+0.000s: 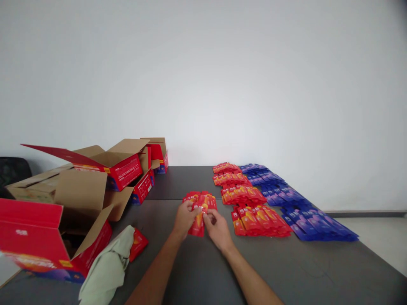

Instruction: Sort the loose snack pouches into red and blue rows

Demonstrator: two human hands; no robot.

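Between both hands is a red packet [197, 229] with orange print, held upright toward me over the middle of the table. My left hand [183, 219] pinches its left edge, thumb and fingers closed. On the opposite edge, my right hand [218, 231] grips the same packet with closed fingertips. Just behind it, a small spread of similar red packets [208, 197] lies on the dark table; the hands partly cover these. Nearest to my right hand is an overlapping row of red packets [259, 220].
More red packet rows [243, 194] extend toward the wall, with blue packet rows [318, 224] beside them at right. Open red cartons [125, 171] crowd the left, flaps sticking out. A pale green cloth [108, 269] partly covers a red packet [138, 243] near the front carton [32, 237].
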